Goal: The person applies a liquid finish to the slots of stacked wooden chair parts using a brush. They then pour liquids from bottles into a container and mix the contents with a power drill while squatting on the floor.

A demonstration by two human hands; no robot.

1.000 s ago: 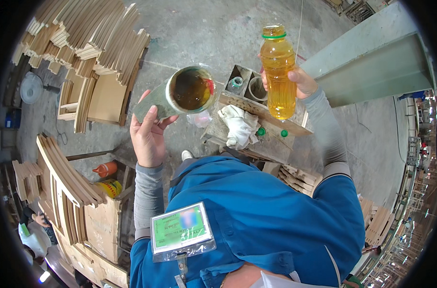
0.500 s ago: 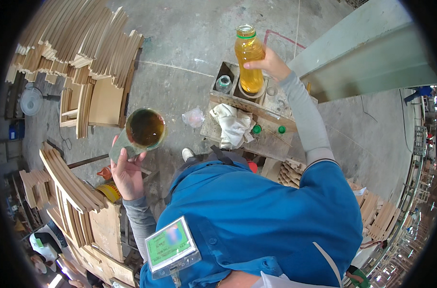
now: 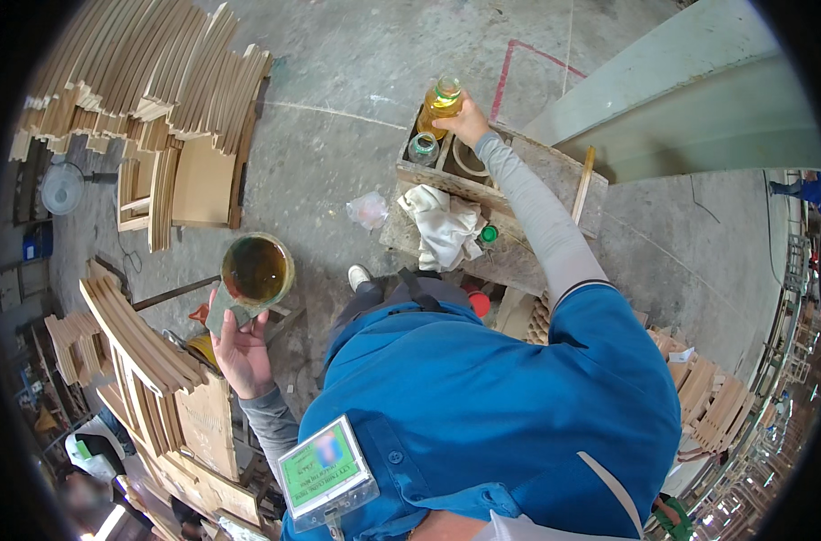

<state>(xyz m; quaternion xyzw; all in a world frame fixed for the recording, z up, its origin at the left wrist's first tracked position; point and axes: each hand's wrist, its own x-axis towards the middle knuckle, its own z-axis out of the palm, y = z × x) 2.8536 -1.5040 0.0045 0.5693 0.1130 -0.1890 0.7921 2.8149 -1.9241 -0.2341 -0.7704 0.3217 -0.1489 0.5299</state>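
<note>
My left hand (image 3: pixel 243 353) is closed at the lower left on a round cup (image 3: pixel 286 279) of dark brown liquid. A flat grey-green piece (image 3: pixel 219 311) shows between its fingers and the cup; whether it is part of the cup I cannot tell. My right hand (image 3: pixel 465 123) is wrapped round a clear bottle of yellow liquid (image 3: pixel 436 110), uncapped, which stands low at the far-left compartment of a wooden box (image 3: pixel 446 187). Beside it is a second clear bottle (image 3: pixel 423 148). A pale round container (image 3: pixel 470 162) sits in the neighbouring compartment.
A white cloth (image 3: pixel 439 224) and a green cap (image 3: pixel 490 234) lie in front of the box. A crumpled plastic bag (image 3: pixel 368 210) is on the floor. Stacked curved wooden parts (image 3: pixel 140 72) stand at left, with more (image 3: pixel 140 338) nearer me. A pale green beam (image 3: pixel 672 99) rises at right.
My right hand has lowered the yellow bottle leftward, from above the pale round container into the box's far-left compartment. My left hand and the cup have dropped slightly nearer me.
</note>
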